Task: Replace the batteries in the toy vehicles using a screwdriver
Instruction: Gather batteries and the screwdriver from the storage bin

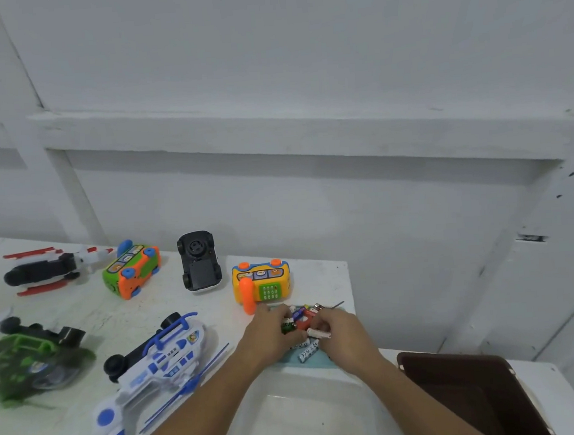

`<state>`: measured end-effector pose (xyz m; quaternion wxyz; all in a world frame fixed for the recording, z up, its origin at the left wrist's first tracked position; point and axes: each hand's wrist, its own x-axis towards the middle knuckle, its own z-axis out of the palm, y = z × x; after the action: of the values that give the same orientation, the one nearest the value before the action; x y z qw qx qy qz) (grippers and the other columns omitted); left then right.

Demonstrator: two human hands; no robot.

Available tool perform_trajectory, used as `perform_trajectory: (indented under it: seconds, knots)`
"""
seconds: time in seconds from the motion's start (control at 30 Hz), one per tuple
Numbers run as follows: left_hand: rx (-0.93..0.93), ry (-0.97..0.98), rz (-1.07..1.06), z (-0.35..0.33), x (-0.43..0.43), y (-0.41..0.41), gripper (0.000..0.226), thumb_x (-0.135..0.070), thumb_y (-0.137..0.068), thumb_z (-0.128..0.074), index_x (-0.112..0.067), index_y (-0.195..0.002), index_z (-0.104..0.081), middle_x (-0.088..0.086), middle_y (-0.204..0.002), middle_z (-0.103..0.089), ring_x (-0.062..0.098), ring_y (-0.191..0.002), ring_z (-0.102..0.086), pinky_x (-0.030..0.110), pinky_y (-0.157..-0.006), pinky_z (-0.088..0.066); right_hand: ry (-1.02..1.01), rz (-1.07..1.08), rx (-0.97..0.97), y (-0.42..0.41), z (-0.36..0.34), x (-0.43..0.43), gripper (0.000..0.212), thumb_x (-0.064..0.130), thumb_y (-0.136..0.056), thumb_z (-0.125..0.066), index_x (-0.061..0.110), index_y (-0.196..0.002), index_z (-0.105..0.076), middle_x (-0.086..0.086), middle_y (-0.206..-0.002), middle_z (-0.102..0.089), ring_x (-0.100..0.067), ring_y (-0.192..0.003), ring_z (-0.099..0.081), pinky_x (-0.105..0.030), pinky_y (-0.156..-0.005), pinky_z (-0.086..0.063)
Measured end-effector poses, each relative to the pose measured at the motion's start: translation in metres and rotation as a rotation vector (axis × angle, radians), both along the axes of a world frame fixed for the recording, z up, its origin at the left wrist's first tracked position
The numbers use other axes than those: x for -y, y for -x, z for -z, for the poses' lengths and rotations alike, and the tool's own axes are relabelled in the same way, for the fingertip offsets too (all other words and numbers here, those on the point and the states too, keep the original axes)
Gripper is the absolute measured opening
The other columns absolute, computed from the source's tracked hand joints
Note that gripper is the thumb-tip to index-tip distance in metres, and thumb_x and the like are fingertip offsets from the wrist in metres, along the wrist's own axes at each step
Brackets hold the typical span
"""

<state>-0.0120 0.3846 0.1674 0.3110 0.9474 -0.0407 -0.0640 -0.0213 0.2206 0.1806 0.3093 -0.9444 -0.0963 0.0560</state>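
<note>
Six toys lie across the white desk: green helicopter, blue-and-white helicopter, an overturned black car and a yellow phone toy among them. Right of these, over the battery pile on a teal mat, the left hand has its fingers curled on a green battery. The right hand pinches a white battery. A brown tray sits rightmost.

three helicopters, two phone toys, one black car, two hands, left hand and right hand, one heap of batteries too jumbled to count, one teal mat, one brown tray
</note>
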Motion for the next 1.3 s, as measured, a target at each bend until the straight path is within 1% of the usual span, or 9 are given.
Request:
perform_trajectory:
  seconds: [0.17, 0.27, 0.4, 0.57, 0.7, 0.83, 1.0, 1.17, 1.3]
  knots:
    - [-0.053, -0.009, 0.019, 0.005, -0.004, 0.002, 0.07, -0.046, -0.081, -0.073, -0.023, -0.139, -0.043, 0.008, -0.131, -0.036, 0.022, -0.116, -0.049, 0.03, -0.102, -0.043, -0.033, -0.015, 0.042, 0.001, 0.001, 0.002, 0.016, 0.004, -0.085, -0.061, 0.013, -0.098, -0.065, 0.003, -0.093, -0.053, -0.013, -0.086, -0.047, -0.016, -0.065, -0.032]
    - [-0.055, -0.014, 0.044, 0.006, -0.002, 0.002, 0.077, -0.045, -0.08, -0.075, -0.026, -0.145, -0.037, 0.01, -0.133, -0.031, 0.024, -0.122, -0.044, 0.031, -0.108, -0.038, -0.047, -0.046, 0.047, 0.0, 0.001, 0.004, 0.018, 0.008, -0.085, -0.065, 0.022, -0.087, -0.055, 0.008, -0.087, -0.048, -0.012, -0.083, -0.047, -0.009, -0.062, -0.034]
    - [-0.019, 0.016, 0.036, 0.007, -0.003, 0.003, 0.078, -0.042, -0.079, -0.077, -0.026, -0.144, -0.039, 0.008, -0.137, -0.028, 0.024, -0.127, -0.039, 0.033, -0.111, -0.035, -0.121, -0.008, 0.011, 0.0, 0.007, 0.01, 0.025, 0.006, -0.083, -0.068, 0.023, -0.079, -0.051, 0.013, -0.081, -0.045, -0.003, -0.071, -0.047, -0.01, -0.058, -0.038]
    - [0.004, 0.063, 0.022, 0.008, -0.006, 0.004, 0.076, -0.037, -0.076, -0.081, -0.027, -0.141, -0.043, 0.005, -0.138, -0.026, 0.023, -0.126, -0.04, 0.032, -0.108, -0.04, -0.176, 0.03, 0.006, -0.001, 0.013, 0.015, 0.029, 0.005, -0.084, -0.065, 0.031, -0.079, -0.052, 0.007, -0.087, -0.056, -0.004, -0.07, -0.052, -0.012, -0.059, -0.042]
    - [0.038, 0.102, 0.005, 0.007, -0.008, 0.006, 0.072, -0.033, -0.075, -0.082, -0.028, -0.137, -0.047, 0.002, -0.138, -0.027, 0.02, -0.12, -0.045, 0.024, -0.1, -0.044, -0.09, 0.007, 0.067, -0.002, 0.014, 0.016, 0.016, 0.011, -0.086, -0.065, 0.024, -0.094, -0.062, 0.008, -0.096, -0.053, -0.01, -0.089, -0.052, -0.006, -0.067, -0.036]
    - [0.067, 0.138, -0.018, 0.004, -0.011, 0.008, 0.067, -0.028, -0.072, -0.084, -0.027, -0.132, -0.052, -0.001, -0.134, -0.031, 0.014, -0.109, -0.046, 0.017, -0.091, -0.04, -0.068, 0.001, 0.081, -0.004, 0.013, 0.015, 0.019, 0.013, -0.085, -0.066, 0.03, -0.091, -0.059, 0.007, -0.093, -0.045, -0.012, -0.086, -0.049, -0.007, -0.064, -0.036]
    - [0.072, 0.214, -0.086, 0.002, -0.011, 0.012, 0.063, -0.022, -0.067, -0.088, -0.022, -0.123, -0.059, -0.003, -0.127, -0.039, 0.015, -0.109, -0.053, 0.02, -0.092, -0.045, -0.084, -0.027, 0.027, -0.009, 0.008, 0.013, 0.02, 0.012, -0.085, -0.066, 0.03, -0.089, -0.059, 0.001, -0.1, -0.047, -0.014, -0.089, -0.051, -0.006, -0.054, -0.043]
    - [0.088, 0.263, -0.143, 0.001, -0.013, 0.015, 0.056, -0.017, -0.067, -0.088, -0.02, -0.116, -0.062, -0.004, -0.121, -0.044, 0.015, -0.105, -0.057, 0.011, -0.083, -0.046, -0.074, -0.074, 0.039, -0.015, 0.002, 0.006, 0.014, 0.019, -0.084, -0.068, 0.029, -0.087, -0.059, 0.001, -0.098, -0.047, -0.012, -0.09, -0.049, -0.012, -0.053, -0.043]
    - [0.13, 0.255, -0.178, -0.001, -0.016, 0.02, 0.051, -0.016, -0.069, -0.085, -0.019, -0.115, -0.063, -0.004, -0.119, -0.045, 0.009, -0.1, -0.052, -0.001, -0.071, -0.04, 0.029, -0.138, 0.106, -0.02, 0.0, -0.004, 0.007, 0.022, -0.084, -0.065, 0.027, -0.088, -0.061, 0.003, -0.094, -0.044, -0.018, -0.096, -0.049, -0.025, -0.076, -0.045]
